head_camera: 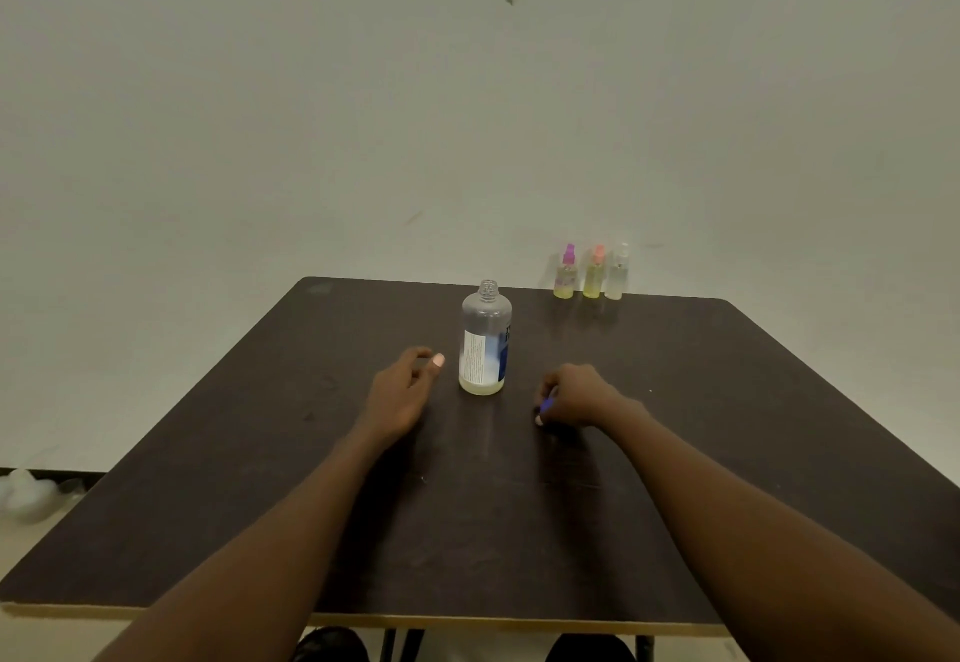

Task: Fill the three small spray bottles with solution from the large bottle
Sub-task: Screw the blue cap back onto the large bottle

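worktop (249, 495): dark brown, with a pale edge strip running along the near side; both bare forearms are reaching out over it from that edge.
left hand (402, 391): is lying low over the worktop, back up. Fingers are curling loosely and the thumb is pointing toward the bottle; it is gripping nothing.
right hand (574, 396): is resting on the worktop, level with the left hand and apart from it. Fingers are curling under and closing round a small blue object (547, 405).
small blue object: only a sliver is showing at the fingertips, on the side facing the left hand; cannot tell what it is.
large bottle (484, 344): is standing upright between the two hands and slightly beyond them. It is just beside the left thumb with a gap showing, and farther from the right hand. The neck is sitting open with its threads bare. White and blue label; pale yellowish liquid is showing at the base.
purple-topped spray bottle (565, 274): is standing upright well beyond the right hand at the worktop's far edge, at the left end of a tight row; yellowish inside.
orange-topped spray bottle (595, 274): is standing in the middle of the row; yellowish inside.
clear-topped spray bottle (617, 274): is standing at the right end; contents are looking colourless, level unclear.
wall (311, 115): plain and pale, rising beyond the far edge.
white lump (26, 495): is lying on the floor far out to the left of the left hand; blurred.
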